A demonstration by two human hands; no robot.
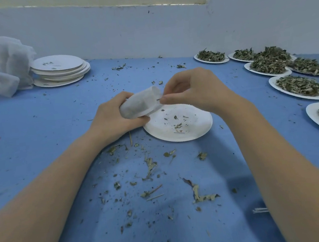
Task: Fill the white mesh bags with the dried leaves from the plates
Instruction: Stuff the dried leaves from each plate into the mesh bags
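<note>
A white mesh bag (140, 104), partly filled with dried leaves seen darkly through its weave, is gripped around its lower body by the left hand (115, 117), whose fingers are curled round it. The bag's long axis is tilted up and to the right, so that its open mouth is presented to the right hand (195, 91), the nearer of the two to the opening. The right fingertips (164, 100) are pinched together at the mouth's rim, on the edge or on a small fragment; which cannot be told. The bag is held just above the far-left rim of a nearly emptied paper plate (199, 130) on the blue worktop (38, 133). Heaped plates of leaves (298, 86) lie well apart to the right, stacked empty plates (60, 70) and spare mesh bags (1, 64) to the far left. Scattered leaf fragments (149, 167) lie near the forearms.
</note>
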